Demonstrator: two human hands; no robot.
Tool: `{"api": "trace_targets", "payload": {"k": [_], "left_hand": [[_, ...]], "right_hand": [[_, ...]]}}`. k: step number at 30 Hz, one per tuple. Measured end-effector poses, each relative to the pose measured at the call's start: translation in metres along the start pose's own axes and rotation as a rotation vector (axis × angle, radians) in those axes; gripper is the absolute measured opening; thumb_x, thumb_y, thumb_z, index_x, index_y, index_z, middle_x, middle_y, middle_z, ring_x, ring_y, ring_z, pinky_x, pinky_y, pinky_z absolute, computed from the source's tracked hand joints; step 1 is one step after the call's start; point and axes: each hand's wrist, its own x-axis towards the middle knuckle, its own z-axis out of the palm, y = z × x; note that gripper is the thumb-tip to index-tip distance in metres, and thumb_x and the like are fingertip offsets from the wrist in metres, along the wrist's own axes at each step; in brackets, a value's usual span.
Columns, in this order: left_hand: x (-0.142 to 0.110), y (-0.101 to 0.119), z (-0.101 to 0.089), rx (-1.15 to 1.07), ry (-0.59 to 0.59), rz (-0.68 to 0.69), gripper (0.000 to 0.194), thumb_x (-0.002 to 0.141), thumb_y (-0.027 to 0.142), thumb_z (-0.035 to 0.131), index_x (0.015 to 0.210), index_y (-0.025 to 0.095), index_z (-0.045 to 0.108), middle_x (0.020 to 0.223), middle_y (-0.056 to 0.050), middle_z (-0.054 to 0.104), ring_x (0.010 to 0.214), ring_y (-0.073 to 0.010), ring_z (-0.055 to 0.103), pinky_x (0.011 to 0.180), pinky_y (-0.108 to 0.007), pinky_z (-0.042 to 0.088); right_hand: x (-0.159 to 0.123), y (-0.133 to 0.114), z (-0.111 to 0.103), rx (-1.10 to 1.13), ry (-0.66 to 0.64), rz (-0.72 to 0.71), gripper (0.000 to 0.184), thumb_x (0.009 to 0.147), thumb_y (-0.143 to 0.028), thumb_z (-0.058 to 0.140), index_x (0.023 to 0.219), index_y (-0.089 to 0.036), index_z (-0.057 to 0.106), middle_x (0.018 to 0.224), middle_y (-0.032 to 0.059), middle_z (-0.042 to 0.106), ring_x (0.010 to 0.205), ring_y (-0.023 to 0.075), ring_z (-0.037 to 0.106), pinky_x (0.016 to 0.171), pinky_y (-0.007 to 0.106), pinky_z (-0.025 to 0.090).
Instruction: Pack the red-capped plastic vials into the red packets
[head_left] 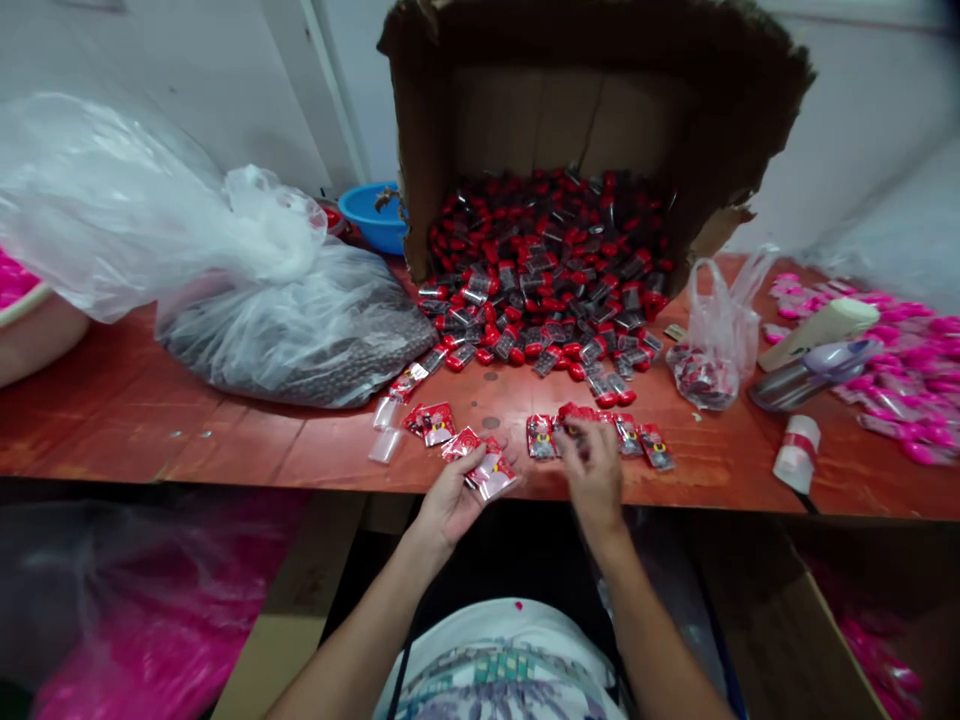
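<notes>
My left hand (454, 497) is closed on a few small red printed packets (491, 472), held fanned out just above the table's front edge. To the right, my right hand (596, 475) reaches down over a row of similar red packets (651, 447), its fingers curled together. Whatever lies between those fingertips is hidden and slightly blurred. More red printed packets (436, 424) lie on the table just beyond my left hand. Beside them are small clear plastic sleeves (385, 446).
A torn cardboard box (420, 150) lies on its side, spilling many small red-capped clear containers (536, 270). Left is a plastic sack of dark beads (300, 330); behind it, a blue basin (375, 215). Rightward are a knotted bag (709, 350), a bottle (802, 377) and pink pieces (911, 380).
</notes>
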Motion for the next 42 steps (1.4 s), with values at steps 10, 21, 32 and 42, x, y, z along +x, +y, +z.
{"api": "trace_targets", "payload": {"k": [10,21,32,42], "left_hand": [[0.000,0.012,-0.007,0.163,-0.082,0.178,0.015,0.075,0.009,0.065,0.089,0.011,0.068,0.087,-0.009,0.072,0.078,-0.0174,0.068,0.075,-0.030,0.057],[0.005,0.020,-0.015,0.181,-0.031,0.336,0.027,0.063,0.012,0.076,0.089,0.012,0.068,0.088,-0.008,0.072,0.081,-0.0215,0.068,0.070,-0.035,0.058],[0.004,0.039,-0.017,0.129,0.123,0.445,0.023,0.056,0.009,0.079,0.077,0.009,0.068,0.071,-0.006,0.070,0.057,-0.0140,0.064,0.045,-0.020,0.049],[0.004,0.053,-0.011,-0.117,0.171,0.386,0.012,0.072,0.002,0.066,0.078,0.012,0.067,0.068,-0.002,0.069,0.048,-0.0096,0.060,0.039,-0.017,0.046]], "right_hand": [[0.002,-0.036,0.061,0.320,-0.386,0.022,0.026,0.081,-0.022,0.056,0.105,-0.024,0.066,0.097,0.0030,0.068,0.085,0.0177,0.062,0.077,0.030,0.049],[0.010,-0.040,0.065,0.378,-0.438,0.108,0.015,0.078,-0.024,0.059,0.088,-0.020,0.068,0.087,0.0030,0.069,0.078,0.0167,0.062,0.072,0.028,0.048],[0.075,-0.041,0.092,0.075,-0.592,-0.032,0.030,0.089,-0.029,0.045,0.111,-0.023,0.065,0.088,0.0024,0.069,0.071,0.0144,0.063,0.066,0.026,0.051],[0.132,-0.038,0.135,-0.498,-0.359,0.011,0.043,0.088,-0.027,0.049,0.128,-0.013,0.050,0.109,0.0194,0.062,0.099,0.0292,0.061,0.085,0.038,0.044]]}}
